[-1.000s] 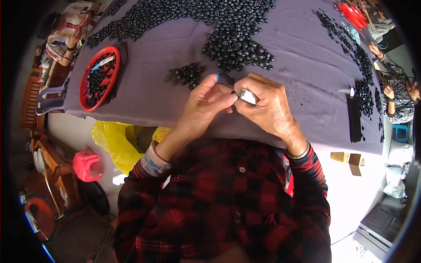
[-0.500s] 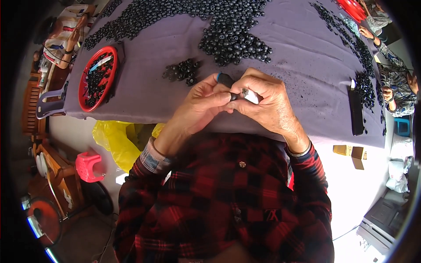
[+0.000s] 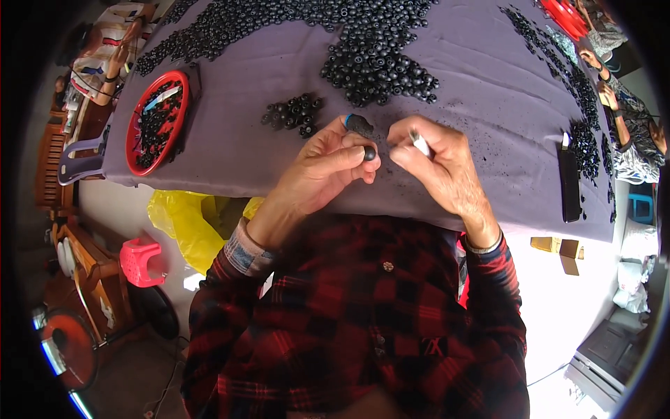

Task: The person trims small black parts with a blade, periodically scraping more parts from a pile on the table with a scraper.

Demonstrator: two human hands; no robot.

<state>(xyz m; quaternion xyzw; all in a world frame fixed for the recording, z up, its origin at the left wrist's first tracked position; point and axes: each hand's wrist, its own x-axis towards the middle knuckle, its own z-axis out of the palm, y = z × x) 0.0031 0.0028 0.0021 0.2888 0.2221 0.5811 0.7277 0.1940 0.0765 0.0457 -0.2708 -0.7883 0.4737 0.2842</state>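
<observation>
In front of me over the table, my left hand (image 3: 324,164) pinches a small round black bead (image 3: 368,153) between thumb and fingers. A dark cover with a blue edge (image 3: 358,126) wraps its index finger. A short gap away on the right, my right hand (image 3: 443,160) is closed around a small white-and-grey tool (image 3: 421,144); its working end is blurred. Beyond my hands lie a small cluster of black beads (image 3: 293,114) and a big heap of black beads with holes (image 3: 377,70).
The table has a purple-grey cloth (image 3: 244,153). A red basin (image 3: 183,115) with black scraps stands on the left; a long black object with a white tip (image 3: 569,185) lies right. Black pieces (image 3: 586,150) line the right edge, near another person's hands (image 3: 608,96).
My right hand has drawn away from the bead to the right with the tool, leaving a gap between the hands. My left hand still holds the bead in about the same place.
</observation>
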